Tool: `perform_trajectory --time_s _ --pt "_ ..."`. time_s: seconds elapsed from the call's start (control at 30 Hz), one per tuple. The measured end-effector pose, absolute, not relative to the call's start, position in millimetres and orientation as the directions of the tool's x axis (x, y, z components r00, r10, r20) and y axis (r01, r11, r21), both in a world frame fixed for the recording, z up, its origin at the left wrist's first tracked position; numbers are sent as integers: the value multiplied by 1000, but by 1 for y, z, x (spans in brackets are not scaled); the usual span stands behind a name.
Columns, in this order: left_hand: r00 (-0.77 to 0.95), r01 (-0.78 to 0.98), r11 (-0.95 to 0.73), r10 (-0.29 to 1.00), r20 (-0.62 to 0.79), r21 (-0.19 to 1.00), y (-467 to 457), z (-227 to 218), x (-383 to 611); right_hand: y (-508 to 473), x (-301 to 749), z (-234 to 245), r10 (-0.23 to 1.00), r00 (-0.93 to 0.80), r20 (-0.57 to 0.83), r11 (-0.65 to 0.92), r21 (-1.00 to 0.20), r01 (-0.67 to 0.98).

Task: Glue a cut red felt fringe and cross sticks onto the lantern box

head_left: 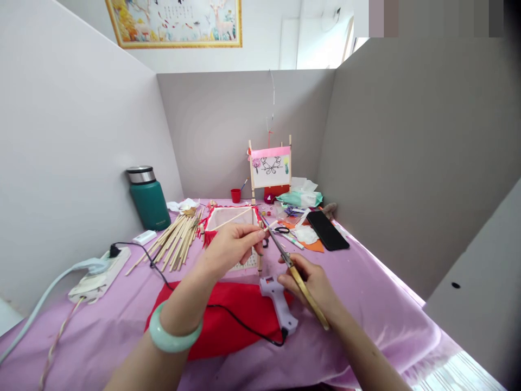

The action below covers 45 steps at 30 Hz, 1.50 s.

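Note:
My left hand (pixel 234 244) is closed in a pinch on a short pale stick (pixel 272 224), whose tip sticks out past the fingertips. My right hand (pixel 311 279) grips long-handled scissors (pixel 299 279) with gold-coloured handles. Their blades point up and away, meeting the stick close to my left fingertips; whether they touch it I cannot tell. Behind my left hand stands a wooden frame with white panels and red fringe (pixel 211 217), partly hidden by the hand. A lilac glue gun (pixel 279 304) lies below my hands on red cloth (pixel 244 331).
Many loose wooden sticks (pixel 175 241) lie left, near a green bottle (pixel 148 198) and a power strip (pixel 100 277) with cables. A decorated lantern (pixel 271 168) hangs at the back. Right are a black phone (pixel 328 231), wipes pack (pixel 301 198) and black-handled scissors (pixel 281 230). Grey partitions enclose the table.

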<state>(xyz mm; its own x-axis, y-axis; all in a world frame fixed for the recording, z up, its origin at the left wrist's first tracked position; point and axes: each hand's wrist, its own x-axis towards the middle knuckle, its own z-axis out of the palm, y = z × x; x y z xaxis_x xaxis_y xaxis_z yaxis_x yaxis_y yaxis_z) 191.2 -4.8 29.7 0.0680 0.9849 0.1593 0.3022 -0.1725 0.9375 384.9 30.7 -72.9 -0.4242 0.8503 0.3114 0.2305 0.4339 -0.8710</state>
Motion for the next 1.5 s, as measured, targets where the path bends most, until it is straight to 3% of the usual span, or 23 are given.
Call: perform_trajectory --time_s 0.1,0.33,0.53,0.87,1.07,1.23,1.5 --pt "-43 411 -240 958 282 879 -9 27 196 25 396 -63 862 -441 249 376 -899 227" --pt "-137 570 -272 899 416 776 -10 21 197 16 410 -64 850 -477 222 388 -877 283" --pt "-139 709 -292 834 534 641 -9 16 198 11 406 -64 872 -444 206 359 -886 293" --pt "-88 826 -305 762 642 475 -17 14 204 -6 400 -52 895 -444 39 131 -975 178" --pt "-83 739 -331 820 566 587 -20 18 203 -21 402 -59 830 -556 52 53 -998 -15" --pt "-64 653 -365 846 529 664 -17 13 199 -38 408 -43 877 -473 80 63 -997 -51" --pt "-27 483 -440 857 515 757 -11 16 202 -31 419 -54 826 -563 27 -8 -998 -58"
